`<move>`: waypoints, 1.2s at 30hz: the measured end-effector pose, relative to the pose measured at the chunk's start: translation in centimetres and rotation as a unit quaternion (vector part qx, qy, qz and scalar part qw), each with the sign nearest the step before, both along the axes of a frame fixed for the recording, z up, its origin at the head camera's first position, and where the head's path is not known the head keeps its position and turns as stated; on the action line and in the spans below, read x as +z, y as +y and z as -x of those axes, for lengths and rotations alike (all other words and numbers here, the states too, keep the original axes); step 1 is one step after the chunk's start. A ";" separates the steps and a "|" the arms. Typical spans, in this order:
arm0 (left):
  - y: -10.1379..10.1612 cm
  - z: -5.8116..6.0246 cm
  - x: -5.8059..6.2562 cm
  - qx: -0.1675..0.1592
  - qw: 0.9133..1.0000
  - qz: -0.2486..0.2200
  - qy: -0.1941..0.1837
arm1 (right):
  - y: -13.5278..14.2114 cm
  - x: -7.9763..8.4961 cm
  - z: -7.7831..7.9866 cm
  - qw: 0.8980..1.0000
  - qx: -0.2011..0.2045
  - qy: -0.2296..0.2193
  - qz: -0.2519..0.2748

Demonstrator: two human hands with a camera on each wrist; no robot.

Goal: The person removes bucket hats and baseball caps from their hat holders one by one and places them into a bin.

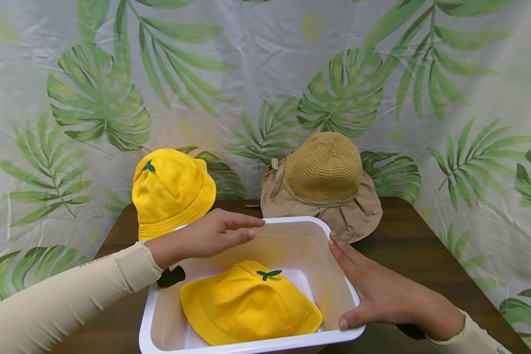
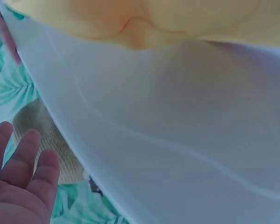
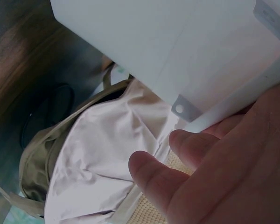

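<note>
A white plastic bin (image 1: 147, 314) stands at the near side of the table with a yellow bucket hat (image 1: 248, 307) in it, a green sprout on its crown. My left hand (image 1: 205, 235) reaches over the bin's far left part, its fingers straight and pointing right; in the left wrist view nothing lies in its fingers (image 2: 21, 158). Along the bin's right side rests my right hand (image 1: 371, 285), fingers extended against the outside and thumb at the near right corner. The right wrist view shows those fingers (image 3: 158, 179) next to the bin's outer wall.
Another yellow bucket hat (image 1: 172, 191) stands behind the bin at the left. A tan sun hat (image 1: 325, 169) with a woven crown and wide fabric brim sits behind it at the right. The dark wooden table (image 1: 418, 246) meets a leaf-patterned cloth (image 1: 265, 64).
</note>
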State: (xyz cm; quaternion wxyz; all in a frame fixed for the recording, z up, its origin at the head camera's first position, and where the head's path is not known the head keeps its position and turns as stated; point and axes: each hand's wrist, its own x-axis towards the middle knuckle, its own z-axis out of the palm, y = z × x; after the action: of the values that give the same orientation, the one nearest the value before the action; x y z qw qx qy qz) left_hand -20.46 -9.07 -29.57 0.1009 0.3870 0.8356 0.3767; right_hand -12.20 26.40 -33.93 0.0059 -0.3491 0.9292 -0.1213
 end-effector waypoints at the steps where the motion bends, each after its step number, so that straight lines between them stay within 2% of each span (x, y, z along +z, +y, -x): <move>1: -0.1 0.1 0.2 0.003 1.000 0.000 0.003 | 0.0 0.0 0.0 1.000 0.000 -0.001 0.000; 8: -1.0 0.6 1.9 0.019 0.999 0.017 0.026 | 0.0 0.3 -0.1 1.000 -0.002 -0.013 0.003; 17: -2.6 2.3 3.2 0.025 0.992 0.057 0.113 | 0.1 0.4 -0.2 1.000 0.003 -0.014 0.005; 20: -3.4 2.9 3.5 0.039 0.988 0.066 0.134 | 0.1 0.3 -0.1 1.000 0.003 -0.014 0.004; 26: -5.1 4.2 4.0 0.066 0.984 0.078 0.146 | 0.1 0.2 -0.1 1.000 0.002 -0.010 0.000; 29: -6.1 4.9 4.0 0.078 0.982 0.069 0.155 | 0.1 0.2 0.0 1.000 0.002 -0.011 0.001; 33: -7.6 6.0 4.1 0.109 0.978 0.056 0.170 | 0.0 0.2 -0.1 1.000 0.002 -0.018 0.003; 36: -9.0 6.8 4.3 0.138 0.970 0.052 0.192 | 0.0 0.2 0.0 1.000 0.004 -0.018 0.003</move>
State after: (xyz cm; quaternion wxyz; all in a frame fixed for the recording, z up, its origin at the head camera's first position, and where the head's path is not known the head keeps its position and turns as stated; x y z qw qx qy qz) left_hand -27.26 -18.10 -25.26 -0.0940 0.3272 0.9032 0.2615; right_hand -12.19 26.38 -33.72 0.0219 -0.3504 0.9273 -0.1302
